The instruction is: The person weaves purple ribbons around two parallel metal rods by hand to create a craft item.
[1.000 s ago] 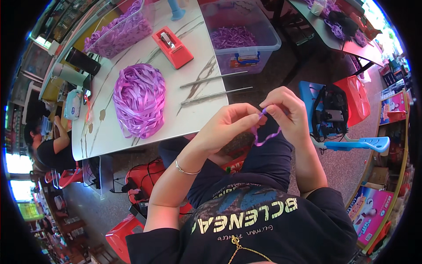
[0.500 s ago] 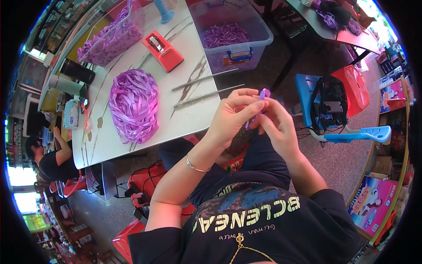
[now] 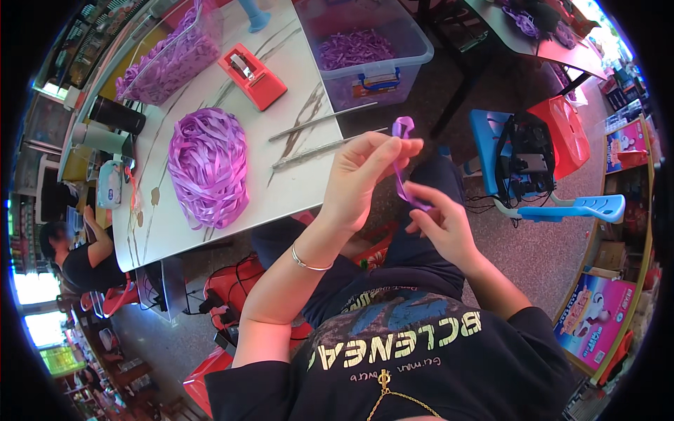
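My left hand [image 3: 361,172] is raised beyond the table's edge, thumb and fingers pinched on a purple ribbon [image 3: 402,128]. A small loop of the ribbon stands up above those fingertips. Its tail runs down to my right hand [image 3: 447,223], which is lower and to the right, with thumb and fingers closed on the ribbon's lower end. On the table to the left lies a big coil of purple ribbon [image 3: 208,168]. Two thin metal rods [image 3: 319,152] stick out over the table's edge near my left hand.
A red tape dispenser [image 3: 253,77] and a clear bin of purple pieces [image 3: 172,59] stand on the marble-patterned table [image 3: 151,231]. Beyond its edge is a clear tub [image 3: 379,77]. A blue chair [image 3: 491,151] with a black bag is at right. Another person [image 3: 88,256] sits far left.
My hands have moved apart: the left went up and slightly left with the ribbon loop, the right went down. A length of ribbon now stretches between them.
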A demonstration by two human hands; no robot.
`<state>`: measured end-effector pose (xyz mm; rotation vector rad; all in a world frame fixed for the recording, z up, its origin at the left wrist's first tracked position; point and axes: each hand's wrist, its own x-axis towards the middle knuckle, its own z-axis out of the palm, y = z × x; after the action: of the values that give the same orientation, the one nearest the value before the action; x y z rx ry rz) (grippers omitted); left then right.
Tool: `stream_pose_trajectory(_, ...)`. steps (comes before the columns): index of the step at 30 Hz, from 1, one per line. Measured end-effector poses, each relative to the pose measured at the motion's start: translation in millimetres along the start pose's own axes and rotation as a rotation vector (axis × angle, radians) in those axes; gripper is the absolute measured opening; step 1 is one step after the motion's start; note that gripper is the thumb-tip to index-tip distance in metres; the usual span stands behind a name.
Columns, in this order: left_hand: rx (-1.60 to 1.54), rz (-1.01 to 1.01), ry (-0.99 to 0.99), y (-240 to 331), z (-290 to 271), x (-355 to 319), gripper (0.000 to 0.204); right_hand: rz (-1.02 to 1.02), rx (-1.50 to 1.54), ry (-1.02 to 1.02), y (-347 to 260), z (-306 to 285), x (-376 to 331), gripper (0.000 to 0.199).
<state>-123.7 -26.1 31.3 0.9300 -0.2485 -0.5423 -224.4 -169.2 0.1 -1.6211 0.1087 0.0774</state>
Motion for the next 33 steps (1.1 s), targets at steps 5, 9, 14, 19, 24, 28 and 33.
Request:
stream_pose_trajectory(5, 0.142, 0.088, -0.056, -9, 4, 0, 0.014, -0.271, -0.015, 0.135, -22, 5, 22, 0.035)
stream_pose_trajectory(9, 0.098, 0.015, 0.002, -6, 10, -5, 0.012, -0.259, 0.044, 0.131, -25, 14, 31, 0.023)
stream_pose_trajectory(14, 0.064, 0.029, 0.069, -7, 4, -8, 0.014, -0.173, 0.095, 0.037, -18, 20, 26, 0.013)
stream_pose_trajectory(19, -0.070, 0.192, 0.177, -3, 2, -11, 0.015, -0.034, 0.059, -0.126, 7, 9, 5, 0.015)
stream_pose_trajectory(24, -0.255, 0.230, 0.159, 19, -9, -17, 0.015, 0.112, -0.049, -0.219, 36, -10, -21, 0.014)
stream_pose_trajectory(28, -0.252, 0.183, 0.090, 35, -24, -26, 0.016, 0.121, -0.200, -0.197, 44, -30, -30, 0.012)
stream_pose_trajectory(33, -0.117, 0.052, 0.025, 42, -38, -42, 0.017, -0.174, -0.512, -0.118, 42, -59, -22, 0.011)
